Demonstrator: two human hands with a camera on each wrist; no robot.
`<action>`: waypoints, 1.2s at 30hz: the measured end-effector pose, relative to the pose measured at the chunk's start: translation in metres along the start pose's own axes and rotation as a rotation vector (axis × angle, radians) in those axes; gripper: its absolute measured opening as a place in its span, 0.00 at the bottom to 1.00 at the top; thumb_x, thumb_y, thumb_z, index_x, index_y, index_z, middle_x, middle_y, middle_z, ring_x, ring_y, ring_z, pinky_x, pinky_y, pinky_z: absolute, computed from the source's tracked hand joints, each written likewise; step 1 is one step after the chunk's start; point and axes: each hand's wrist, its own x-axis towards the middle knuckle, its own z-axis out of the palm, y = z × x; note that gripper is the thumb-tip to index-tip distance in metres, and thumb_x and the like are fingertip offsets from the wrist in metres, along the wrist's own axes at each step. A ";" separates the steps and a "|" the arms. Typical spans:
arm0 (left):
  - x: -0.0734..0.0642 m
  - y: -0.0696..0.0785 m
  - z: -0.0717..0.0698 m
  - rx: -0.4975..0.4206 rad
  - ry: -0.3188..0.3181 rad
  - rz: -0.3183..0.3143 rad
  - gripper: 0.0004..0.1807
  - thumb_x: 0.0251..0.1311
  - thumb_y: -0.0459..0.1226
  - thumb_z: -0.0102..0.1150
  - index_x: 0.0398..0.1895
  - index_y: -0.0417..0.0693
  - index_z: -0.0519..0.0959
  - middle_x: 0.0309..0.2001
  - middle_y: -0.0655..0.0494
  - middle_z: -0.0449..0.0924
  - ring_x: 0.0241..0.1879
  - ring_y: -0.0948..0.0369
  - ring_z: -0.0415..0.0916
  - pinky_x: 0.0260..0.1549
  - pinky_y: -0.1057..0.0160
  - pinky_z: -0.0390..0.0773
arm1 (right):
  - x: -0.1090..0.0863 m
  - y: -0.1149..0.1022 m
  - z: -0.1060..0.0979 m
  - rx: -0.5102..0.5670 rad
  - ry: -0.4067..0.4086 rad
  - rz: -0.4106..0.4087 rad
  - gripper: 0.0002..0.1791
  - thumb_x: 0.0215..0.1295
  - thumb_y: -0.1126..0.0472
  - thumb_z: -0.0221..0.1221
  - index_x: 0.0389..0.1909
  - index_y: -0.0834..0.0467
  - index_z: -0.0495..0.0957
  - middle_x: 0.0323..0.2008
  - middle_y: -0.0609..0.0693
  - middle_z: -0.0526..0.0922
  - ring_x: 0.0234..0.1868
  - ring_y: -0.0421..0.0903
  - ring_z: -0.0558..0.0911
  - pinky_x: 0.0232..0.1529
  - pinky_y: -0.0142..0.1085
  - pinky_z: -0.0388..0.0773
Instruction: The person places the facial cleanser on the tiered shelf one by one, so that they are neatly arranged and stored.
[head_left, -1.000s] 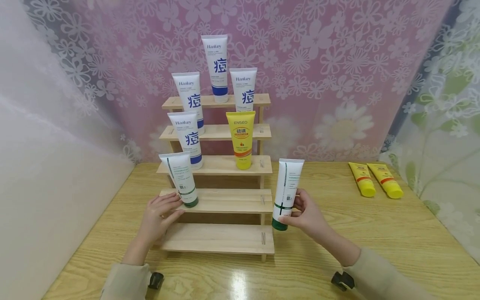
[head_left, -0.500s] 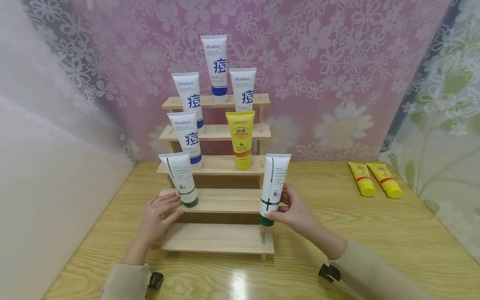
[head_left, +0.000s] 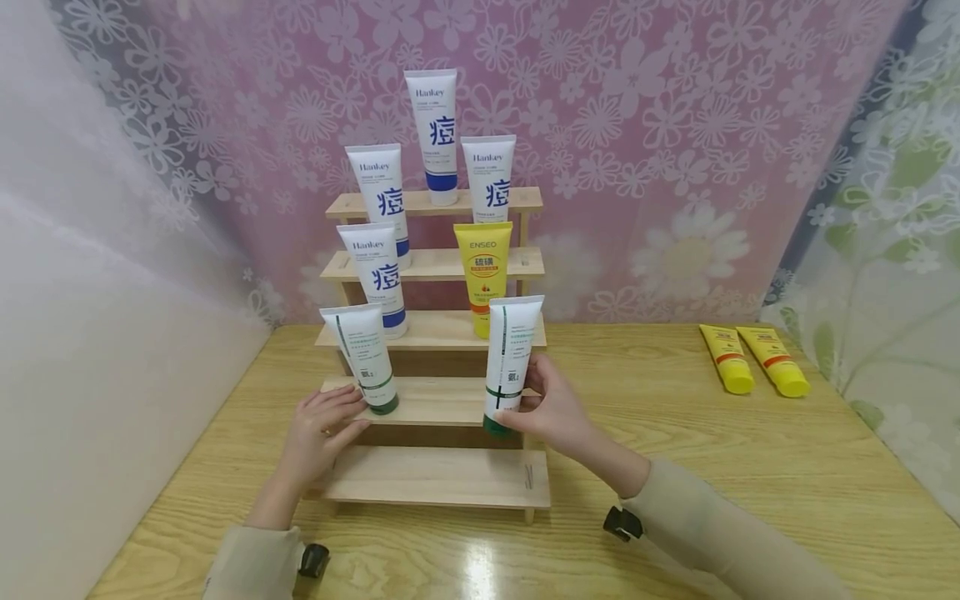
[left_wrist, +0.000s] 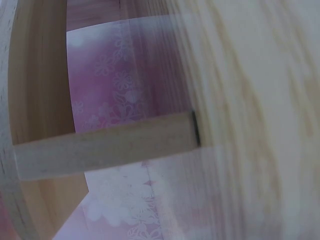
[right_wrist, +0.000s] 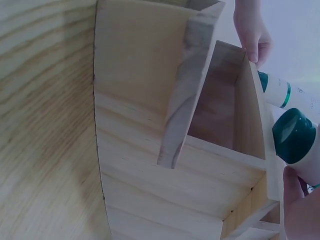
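My right hand (head_left: 551, 408) pinches a white squeeze tube with a green cap (head_left: 514, 354) low on its body. It holds the tube cap-down at the right part of the second tier from the bottom, overlapping the yellow tube (head_left: 482, 258) behind. In the right wrist view the green cap (right_wrist: 294, 136) is right by the shelf edge. My left hand (head_left: 318, 429) grips the left end of that tier of the wooden display stand (head_left: 442, 400), fingers over the board and thumb at its front edge. Beside its fingertips stands a matching white and green tube (head_left: 365, 358).
White and blue tubes (head_left: 435, 133) stand cap-down on the upper tiers. Two yellow tubes (head_left: 772, 360) lie on the wooden table (head_left: 675, 467) at the far right. The bottom tier (head_left: 427, 477) is bare wood. A flowered pink backdrop (head_left: 622, 167) rises behind.
My right hand has carried the white and green tube leftward and slightly up, from beside the stand to over the second tier. My left hand stays where it was.
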 end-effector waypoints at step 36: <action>-0.001 -0.003 0.001 -0.010 0.008 -0.003 0.13 0.39 0.34 0.68 0.33 0.41 0.82 0.41 0.47 0.80 0.46 0.52 0.73 0.50 0.43 0.57 | 0.027 0.012 0.021 -0.279 0.137 -0.147 0.38 0.37 0.69 0.71 0.52 0.61 0.62 0.40 0.53 0.75 0.39 0.45 0.77 0.39 0.35 0.75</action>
